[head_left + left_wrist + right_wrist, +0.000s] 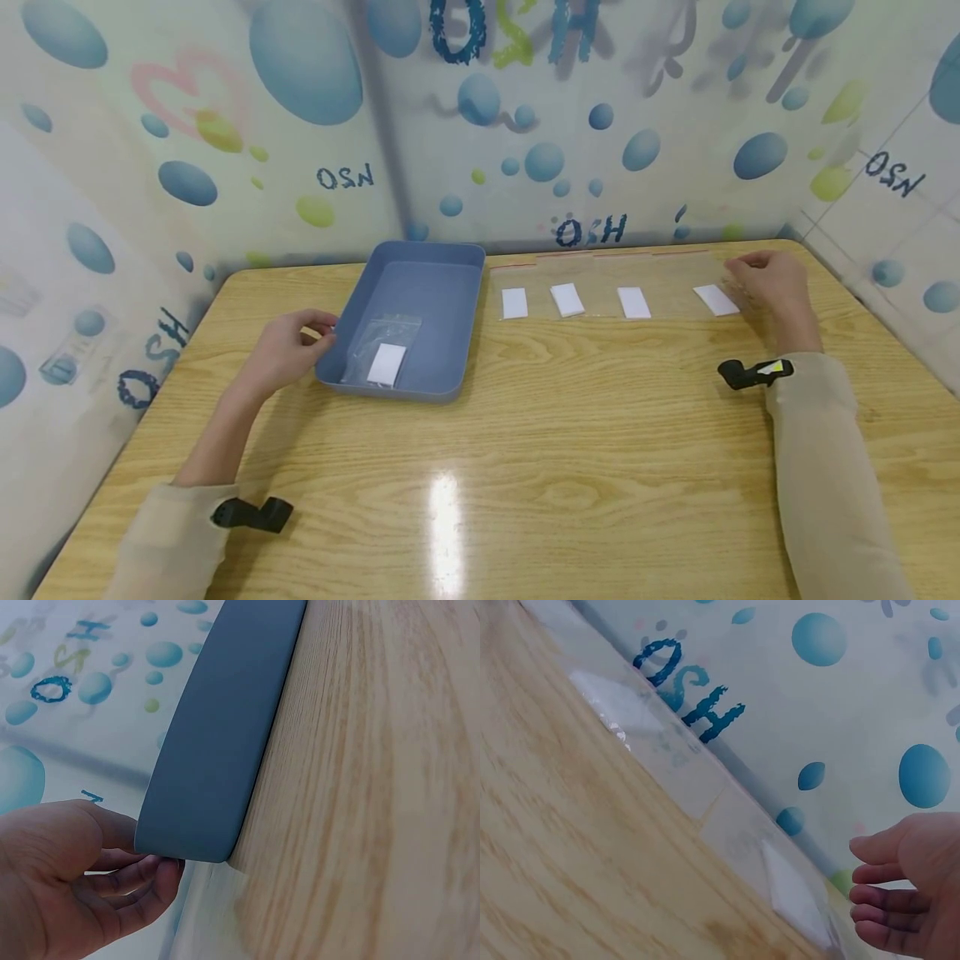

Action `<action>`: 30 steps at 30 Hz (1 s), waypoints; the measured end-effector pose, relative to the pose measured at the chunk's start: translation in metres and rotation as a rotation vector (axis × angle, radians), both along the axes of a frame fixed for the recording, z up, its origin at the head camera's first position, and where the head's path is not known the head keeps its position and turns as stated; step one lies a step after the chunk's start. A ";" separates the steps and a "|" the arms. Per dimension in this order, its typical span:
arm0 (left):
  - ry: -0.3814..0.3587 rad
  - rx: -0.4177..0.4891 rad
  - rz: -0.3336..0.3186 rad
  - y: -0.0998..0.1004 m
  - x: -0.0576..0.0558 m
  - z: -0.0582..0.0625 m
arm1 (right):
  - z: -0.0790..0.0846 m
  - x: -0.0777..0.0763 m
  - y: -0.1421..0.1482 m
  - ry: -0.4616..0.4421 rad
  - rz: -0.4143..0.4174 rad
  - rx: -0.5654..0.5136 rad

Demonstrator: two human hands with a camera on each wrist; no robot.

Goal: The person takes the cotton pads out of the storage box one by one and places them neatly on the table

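Observation:
My left hand [288,354] is at the left rim of a blue-grey tray [471,333], its thumb and fingers pinching the edge near the front corner. The left wrist view shows the same tray wall [210,750] with the fingers [150,889] curled beside its end. Inside the tray lies a clear zip bag [408,329] with a white rectangular piece [387,364]. My right hand [776,287] hovers by the right end of a row of clear zip bags, fingers loosely bent, nothing between them. Nearest to it is the bag with a slanted white piece [716,300].
More white pieces in clear bags lie along the back of the wooden table [570,450]: one beside the tray [514,303], another [567,300], and a third [633,302]. A wall [510,200] patterned with blue drops rises right behind them.

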State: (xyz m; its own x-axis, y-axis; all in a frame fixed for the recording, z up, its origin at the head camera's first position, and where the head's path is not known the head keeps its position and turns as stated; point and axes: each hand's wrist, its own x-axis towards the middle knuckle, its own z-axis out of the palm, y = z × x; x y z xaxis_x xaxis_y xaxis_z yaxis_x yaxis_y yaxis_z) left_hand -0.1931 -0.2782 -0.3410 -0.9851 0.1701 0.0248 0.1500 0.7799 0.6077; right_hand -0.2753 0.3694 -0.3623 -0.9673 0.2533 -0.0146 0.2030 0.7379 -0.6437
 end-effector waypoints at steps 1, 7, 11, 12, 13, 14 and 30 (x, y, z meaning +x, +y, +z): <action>0.000 0.001 0.000 0.000 0.000 0.000 | 0.001 0.000 0.000 0.006 0.001 -0.005; 0.000 0.006 -0.001 0.001 0.000 0.002 | 0.007 0.000 -0.003 0.072 0.006 0.006; 0.002 0.002 -0.004 0.001 0.000 0.002 | 0.014 0.001 -0.008 0.109 0.006 0.009; 0.003 0.002 -0.004 0.001 0.000 0.001 | 0.015 0.001 -0.009 0.116 0.008 0.002; 0.004 0.003 -0.004 0.001 0.000 0.001 | 0.017 0.001 -0.010 0.118 0.010 -0.010; 0.005 0.003 -0.004 0.000 0.000 0.001 | 0.018 0.001 -0.011 0.124 0.011 -0.013; 0.011 0.007 -0.012 -0.001 0.000 0.000 | 0.048 0.006 -0.040 0.175 0.046 -0.095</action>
State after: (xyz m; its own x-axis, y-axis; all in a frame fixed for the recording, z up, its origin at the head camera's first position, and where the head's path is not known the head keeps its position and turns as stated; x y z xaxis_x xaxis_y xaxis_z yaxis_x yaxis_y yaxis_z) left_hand -0.1930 -0.2788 -0.3407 -0.9826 0.1819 0.0366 0.1661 0.7740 0.6110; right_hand -0.2689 0.3294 -0.3145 -0.9676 0.2146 0.1331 0.0494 0.6778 -0.7336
